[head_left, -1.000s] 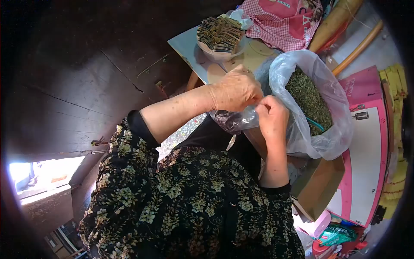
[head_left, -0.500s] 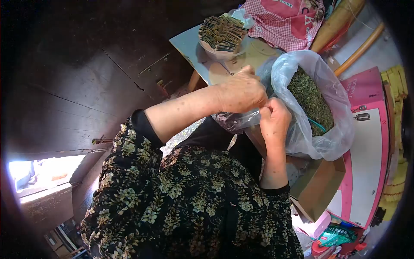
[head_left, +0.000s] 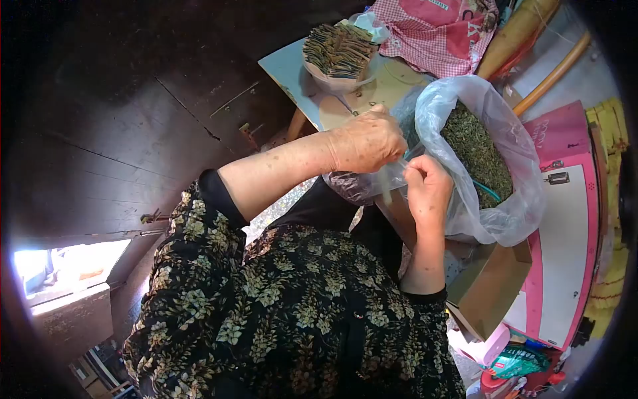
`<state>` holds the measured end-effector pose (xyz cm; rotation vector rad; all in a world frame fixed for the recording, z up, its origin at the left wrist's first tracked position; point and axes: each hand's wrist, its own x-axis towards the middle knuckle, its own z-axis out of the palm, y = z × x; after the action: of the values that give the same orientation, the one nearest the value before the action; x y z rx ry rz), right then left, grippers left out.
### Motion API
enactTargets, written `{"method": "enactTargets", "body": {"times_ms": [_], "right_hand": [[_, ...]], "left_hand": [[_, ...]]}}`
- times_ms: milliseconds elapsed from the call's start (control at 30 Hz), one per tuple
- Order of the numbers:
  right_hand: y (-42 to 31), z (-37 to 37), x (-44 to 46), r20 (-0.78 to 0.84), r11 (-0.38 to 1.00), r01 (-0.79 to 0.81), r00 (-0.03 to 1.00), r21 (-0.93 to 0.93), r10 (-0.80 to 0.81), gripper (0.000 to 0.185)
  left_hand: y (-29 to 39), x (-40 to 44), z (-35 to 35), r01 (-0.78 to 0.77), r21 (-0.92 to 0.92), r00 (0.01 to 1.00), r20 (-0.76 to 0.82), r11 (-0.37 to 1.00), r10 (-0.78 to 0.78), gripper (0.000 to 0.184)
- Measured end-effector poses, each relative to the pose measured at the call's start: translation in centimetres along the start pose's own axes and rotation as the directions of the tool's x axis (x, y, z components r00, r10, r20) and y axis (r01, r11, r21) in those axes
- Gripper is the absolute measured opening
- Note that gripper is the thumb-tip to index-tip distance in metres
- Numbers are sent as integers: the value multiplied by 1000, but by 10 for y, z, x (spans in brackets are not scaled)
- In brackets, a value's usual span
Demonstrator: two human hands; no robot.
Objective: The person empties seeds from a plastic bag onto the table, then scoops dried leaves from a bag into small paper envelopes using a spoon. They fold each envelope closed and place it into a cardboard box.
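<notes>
My left hand [head_left: 369, 141] and my right hand [head_left: 428, 187] are close together over my lap, fingers closed in a pinch. Between them stretches a thin piece of clear plastic, seemingly the edge of a clear plastic bag [head_left: 352, 186] hanging below my left hand. The fingertips of my left hand are partly hidden. Just right of my hands stands a large translucent bag [head_left: 435, 120], its rim folded outward, full of dried green chopped herb [head_left: 475, 146]. A teal loop [head_left: 488, 191] lies on the herb.
A white tub [head_left: 339, 81] packed with dark flat strips [head_left: 339, 50] stands on a small table [head_left: 282, 70]. Behind it lies a red checked cloth bag [head_left: 432, 36]. An open cardboard box [head_left: 488, 292] and a pink-and-white panel [head_left: 565, 246] are at right.
My hands have drawn slightly apart, and the clear plastic between them now shows stretched. My right hand has shifted a little to the right.
</notes>
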<state>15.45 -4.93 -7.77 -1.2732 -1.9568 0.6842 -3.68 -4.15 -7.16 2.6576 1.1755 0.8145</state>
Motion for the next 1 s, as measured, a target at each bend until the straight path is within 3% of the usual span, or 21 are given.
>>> {"method": "enactTargets", "body": {"times_ms": [200, 267, 333, 400, 533, 600, 633, 667, 733, 833, 900, 967, 1000], "right_hand": [[0, -1, -1, -51, 994, 69, 996, -85, -73, 3], [15, 3, -5, -61, 987, 82, 994, -136, -91, 4], [18, 1, -4, -65, 983, 104, 991, -153, -115, 7], [10, 0, -3, 9, 982, 114, 993, -153, -114, 5], [-25, -3, 3, 181, 933, 305, 945, -190, -272, 6], [-34, -4, 8, 221, 944, 298, 939, -142, -263, 6], [-42, -6, 12, 267, 956, 277, 932, -94, -244, 9], [-52, -15, 17, 252, 928, 360, 911, -102, -326, 9], [-64, -29, 34, 244, 919, 386, 902, -79, -357, 7], [-86, -63, 71, 225, 898, 417, 897, -139, -382, 8], [-112, -90, 96, 161, 910, 384, 919, -159, -360, 7], [-123, -115, 128, 86, 889, 409, 912, -208, -400, 8], [-136, -124, 140, 59, 913, 364, 931, -183, -359, 9]], "left_hand": [[1, -1, -6, 9, -17, 1000, 1, 1000, -9, 3], [2, -3, -9, 76, -54, 994, 82, 996, -72, 4], [-6, -10, -8, 47, -28, 999, 20, 999, -46, 4], [-6, -13, -10, 44, 27, 998, 38, 999, -45, 7], [7, -11, -23, -18, -62, 999, -49, 998, 15, 10], [11, -13, -36, -6, -60, 1000, 20, 998, 7, 14], [14, -15, -44, -14, -59, 999, -34, 998, 12, 14], [14, -16, -54, -11, -53, 999, -42, 999, 9, 14], [19, -17, -77, -11, -111, 956, -294, 994, -22, 15], [17, -30, -100, 51, -194, 734, -657, 980, -169, 24], [22, -47, -93, 96, -346, 601, -728, 933, -331, 20], [23, -62, -71, 58, -428, 640, -677, 902, -363, 15], [21, -68, -50, 89, -373, 710, -627, 924, -321, 12]]}}
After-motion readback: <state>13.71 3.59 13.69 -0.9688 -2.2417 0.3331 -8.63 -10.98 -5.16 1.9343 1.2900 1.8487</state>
